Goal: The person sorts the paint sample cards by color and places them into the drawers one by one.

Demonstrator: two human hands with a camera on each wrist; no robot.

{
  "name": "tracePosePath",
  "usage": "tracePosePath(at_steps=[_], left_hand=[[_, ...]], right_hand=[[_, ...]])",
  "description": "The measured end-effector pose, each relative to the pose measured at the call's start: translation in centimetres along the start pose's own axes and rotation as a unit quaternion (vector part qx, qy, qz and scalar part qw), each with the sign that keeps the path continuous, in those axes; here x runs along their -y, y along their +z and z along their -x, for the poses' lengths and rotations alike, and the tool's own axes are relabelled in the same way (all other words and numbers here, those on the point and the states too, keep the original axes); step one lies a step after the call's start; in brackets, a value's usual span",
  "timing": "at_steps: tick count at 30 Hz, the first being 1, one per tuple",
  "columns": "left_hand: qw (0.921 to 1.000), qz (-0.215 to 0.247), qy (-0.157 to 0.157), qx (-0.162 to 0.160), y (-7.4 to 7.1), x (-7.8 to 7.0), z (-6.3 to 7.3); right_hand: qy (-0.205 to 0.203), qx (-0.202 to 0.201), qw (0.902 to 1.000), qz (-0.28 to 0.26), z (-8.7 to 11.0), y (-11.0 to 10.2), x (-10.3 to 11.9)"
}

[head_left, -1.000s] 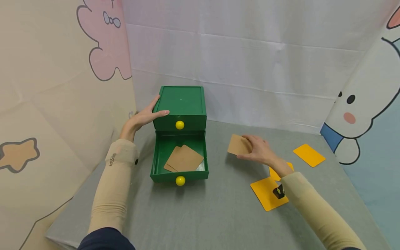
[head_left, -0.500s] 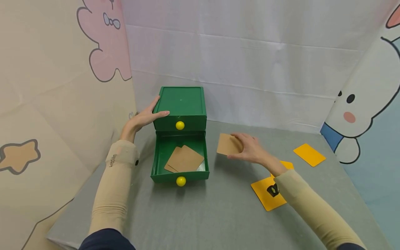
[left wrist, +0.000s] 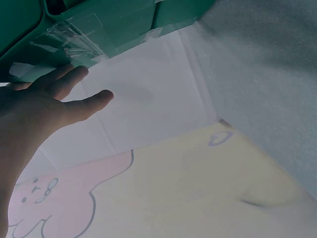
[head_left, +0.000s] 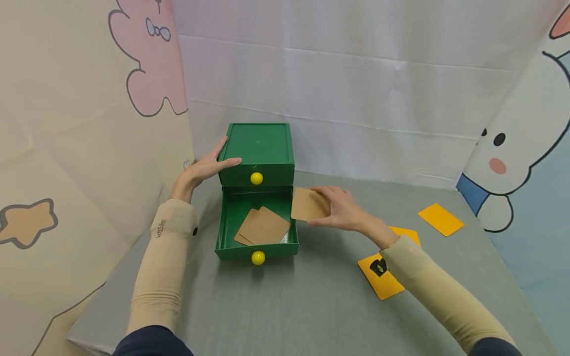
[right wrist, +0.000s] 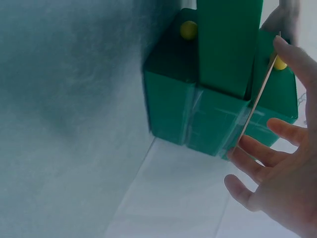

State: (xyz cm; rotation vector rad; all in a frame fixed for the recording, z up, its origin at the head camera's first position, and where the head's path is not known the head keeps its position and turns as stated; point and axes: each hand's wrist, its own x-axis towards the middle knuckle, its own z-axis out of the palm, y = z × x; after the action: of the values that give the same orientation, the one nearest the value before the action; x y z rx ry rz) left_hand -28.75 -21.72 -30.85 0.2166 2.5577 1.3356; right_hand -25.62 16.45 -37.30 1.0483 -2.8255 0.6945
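Left hand (head_left: 206, 166) rests on green box (head_left: 258, 141), spread wide, nothing gripped. Pulled-out drawer (head_left: 240, 253): at least two brown cards (head_left: 267, 227) in, seemingly done. Right hand (head_left: 346, 210) pinches another brown card (head_left: 306, 205) at drawer's right wall; not in yet. Yellow cards (head_left: 441, 220) lie on table (head_left: 311, 306).

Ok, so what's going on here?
A person's right hand holds a brown card at the right edge of the pulled-out drawer of a green cabinet. More brown cards already lie inside. The left hand rests against the cabinet's upper left side. Yellow cards lie on the gray table to the right.
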Motion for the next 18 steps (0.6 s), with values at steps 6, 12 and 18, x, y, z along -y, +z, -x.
tracePosePath(at_steps=[6, 12, 18], left_hand=[[1.0000, 0.005, -0.003, 0.000, -0.1, 0.2, -0.3], [0.9999, -0.001, -0.002, -0.011, -0.2, 2.0, -1.8], [0.9998, -0.007, -0.001, -0.018, -0.2, 2.8, -2.3]], right_hand=[[-0.022, 0.008, 0.9997, -0.011, -0.7, -0.2, 1.8], [-0.045, 0.017, 0.9988, -0.008, -1.7, 0.3, 3.7], [-0.071, 0.020, 0.9973, -0.003, -2.8, 1.3, 5.3]])
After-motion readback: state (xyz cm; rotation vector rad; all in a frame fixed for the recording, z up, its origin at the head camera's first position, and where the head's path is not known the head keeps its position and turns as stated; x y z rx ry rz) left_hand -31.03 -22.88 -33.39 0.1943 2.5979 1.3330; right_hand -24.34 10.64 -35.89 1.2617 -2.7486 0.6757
